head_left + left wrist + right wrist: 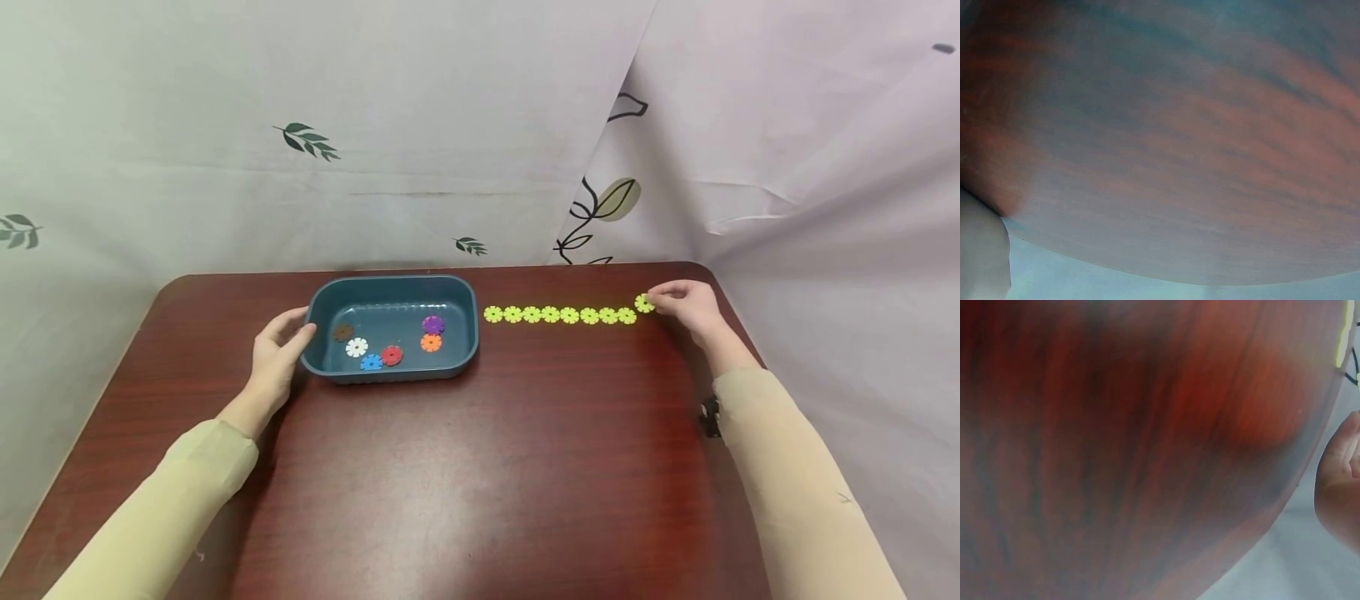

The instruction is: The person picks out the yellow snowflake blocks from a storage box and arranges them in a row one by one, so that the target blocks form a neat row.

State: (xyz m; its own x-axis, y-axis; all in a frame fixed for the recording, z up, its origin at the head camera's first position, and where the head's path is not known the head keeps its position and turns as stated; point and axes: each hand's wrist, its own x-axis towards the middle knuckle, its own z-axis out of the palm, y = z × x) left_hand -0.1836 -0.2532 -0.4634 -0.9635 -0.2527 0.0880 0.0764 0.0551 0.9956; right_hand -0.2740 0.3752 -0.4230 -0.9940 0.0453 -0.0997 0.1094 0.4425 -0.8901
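At the right end of a row of yellow snowflake discs [570,316], my right hand [690,308] pinches one more yellow snowflake disc [644,303]. That disc sits slightly farther back than the row, with a small gap to the last one. My left hand [274,354] grips the left end of a dark blue plastic tray [397,375], thumb over the rim and fingers along the outside. Inside the tray lie a brown disc [342,332], a white disc [356,347], a blue disc [371,362], a red disc [392,355], a purple disc [432,325] and an orange disc [431,342].
Both the tray and the row are near the back edge of a dark red wooden table [480,475]. Behind it hangs a pale curtain [412,167] with leaf prints. More of the same fabric closes in the right side. The left wrist view shows mostly blurred table surface.
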